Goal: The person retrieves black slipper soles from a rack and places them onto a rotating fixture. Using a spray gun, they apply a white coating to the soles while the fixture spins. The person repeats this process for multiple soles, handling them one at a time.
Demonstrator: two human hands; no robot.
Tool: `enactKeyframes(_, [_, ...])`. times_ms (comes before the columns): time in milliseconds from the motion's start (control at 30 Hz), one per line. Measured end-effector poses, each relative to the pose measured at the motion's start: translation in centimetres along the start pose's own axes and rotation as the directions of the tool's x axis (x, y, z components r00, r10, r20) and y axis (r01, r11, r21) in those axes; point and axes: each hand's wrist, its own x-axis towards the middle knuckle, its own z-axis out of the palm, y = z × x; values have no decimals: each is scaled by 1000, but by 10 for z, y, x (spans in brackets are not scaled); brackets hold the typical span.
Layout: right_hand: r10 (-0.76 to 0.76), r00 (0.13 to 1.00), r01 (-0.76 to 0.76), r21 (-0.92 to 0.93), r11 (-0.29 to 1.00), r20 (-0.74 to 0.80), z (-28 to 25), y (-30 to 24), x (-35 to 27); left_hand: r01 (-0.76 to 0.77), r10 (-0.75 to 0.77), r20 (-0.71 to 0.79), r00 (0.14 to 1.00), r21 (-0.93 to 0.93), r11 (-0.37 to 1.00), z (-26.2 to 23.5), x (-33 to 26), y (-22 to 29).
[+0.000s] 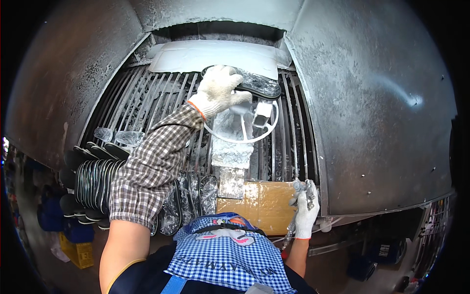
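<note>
My left hand [218,89], in a white knitted glove, grips one end of a dark shoe sole [263,85] whose face is covered with shiny clear film. The sole is held over the far side of a white-coated wheel-shaped stand [272,128] with spokes. A white-coated block [263,113] sits at the wheel's right. Low on the right, my right hand [307,210], also gloved, is closed round a grey, paint-crusted spray gun [299,190]. The gun's lower part and hose are partly hidden. Brown cardboard [259,203] lies just left of that hand.
Metal walls [382,112] enclose the slatted grate [289,142] on both sides. A white-coated sheet [210,55] stands at the back. Left are a row of upright dark soles [93,183], film-wrapped soles [208,188] and small clear film pieces [129,138]. A yellow crate [77,251] stands lower left.
</note>
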Motion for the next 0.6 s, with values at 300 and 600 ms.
enactKeyframes(300, [27, 999, -27, 8, 1000, -18, -2, 1, 0, 3, 2, 132, 991, -38, 999, 7, 1, -9])
enactKeyframes(600, [58, 998, -58, 22, 998, 0, 1, -5, 1, 1, 19, 129, 991, -150, 989, -6, -5, -5])
